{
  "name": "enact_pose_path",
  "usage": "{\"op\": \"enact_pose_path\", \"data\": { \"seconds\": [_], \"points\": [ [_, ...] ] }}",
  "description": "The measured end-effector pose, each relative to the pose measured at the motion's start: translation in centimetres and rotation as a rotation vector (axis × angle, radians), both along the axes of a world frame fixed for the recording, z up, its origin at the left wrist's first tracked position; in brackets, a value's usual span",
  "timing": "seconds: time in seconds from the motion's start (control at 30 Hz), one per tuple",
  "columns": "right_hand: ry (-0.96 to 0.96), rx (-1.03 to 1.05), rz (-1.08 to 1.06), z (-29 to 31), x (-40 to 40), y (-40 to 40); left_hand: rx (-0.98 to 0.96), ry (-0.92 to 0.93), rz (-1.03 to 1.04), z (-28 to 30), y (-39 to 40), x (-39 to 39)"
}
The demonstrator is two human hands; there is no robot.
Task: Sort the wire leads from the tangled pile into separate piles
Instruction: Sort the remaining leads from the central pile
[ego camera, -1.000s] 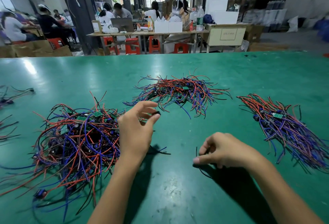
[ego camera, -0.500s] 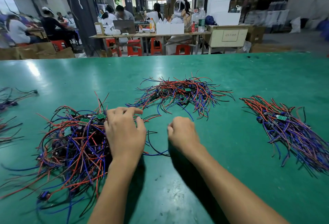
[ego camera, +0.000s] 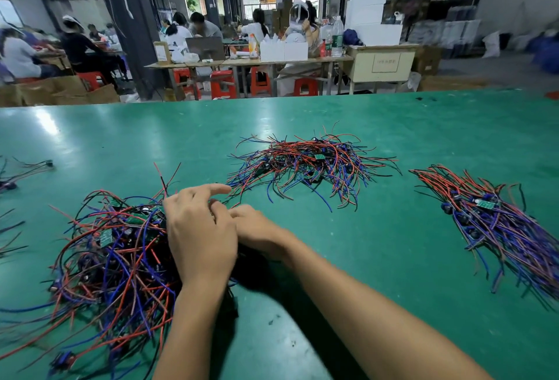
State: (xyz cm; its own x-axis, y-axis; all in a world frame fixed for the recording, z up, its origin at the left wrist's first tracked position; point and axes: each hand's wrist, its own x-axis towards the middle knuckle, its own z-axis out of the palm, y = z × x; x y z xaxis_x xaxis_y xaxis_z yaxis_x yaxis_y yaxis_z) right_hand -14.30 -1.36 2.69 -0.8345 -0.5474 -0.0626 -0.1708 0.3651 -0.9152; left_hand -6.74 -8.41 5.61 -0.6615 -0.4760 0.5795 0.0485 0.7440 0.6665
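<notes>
Here, tangled pile touching left hand fingers

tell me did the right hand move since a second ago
Yes. The right hand went leftward and away from the person, from bare green table to the edge of the tangled pile, now touching the left hand.
</notes>
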Motion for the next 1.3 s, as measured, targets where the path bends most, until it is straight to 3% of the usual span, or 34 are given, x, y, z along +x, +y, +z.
{"op": "enact_pose_path", "data": {
  "seconds": [0.07,0.13,0.23,0.33,0.47,0.63,0.73,0.93,1.1,1.3],
  "points": [
    [-0.095,-0.102,-0.093,0.4,-1.9,1.3,0.010,-0.001,-0.003,-0.1,-0.2,-0.1],
    [0.037,-0.003,-0.327,0.6,-4.5,3.3,0.016,0.004,0.000,-0.2,-0.3,-0.1],
    [0.473,0.562,-0.579,0.6,-8.2,8.0,0.029,0.016,-0.009,-0.1,-0.1,-0.1],
    [0.556,0.937,-0.458,0.1,-10.3,12.1,0.043,0.022,-0.024,-0.1,-0.1,0.0],
    [0.683,0.933,-0.437,-0.9,-10.4,13.9,0.055,0.025,-0.022,-0.2,-0.1,-0.1],
    [0.701,0.858,-0.392,-1.0,-10.1,14.1,0.068,0.003,-0.053,-0.4,0.4,-0.1],
    [0.748,0.686,-0.497,-1.0,-9.3,14.1,0.079,-0.006,-0.070,-0.6,0.4,-0.1],
    [0.578,-0.084,-0.887,1.2,-5.8,14.7,0.059,-0.018,-0.102,-0.5,1.2,-0.1],
    [0.505,-0.595,-0.826,3.6,-0.1,15.9,0.085,-0.062,-0.333,-1.1,3.6,-0.1],
    [0.253,-0.898,-0.650,4.3,5.8,16.6,-0.116,-0.143,-0.627,-2.2,6.3,0.3]
  ]
}}
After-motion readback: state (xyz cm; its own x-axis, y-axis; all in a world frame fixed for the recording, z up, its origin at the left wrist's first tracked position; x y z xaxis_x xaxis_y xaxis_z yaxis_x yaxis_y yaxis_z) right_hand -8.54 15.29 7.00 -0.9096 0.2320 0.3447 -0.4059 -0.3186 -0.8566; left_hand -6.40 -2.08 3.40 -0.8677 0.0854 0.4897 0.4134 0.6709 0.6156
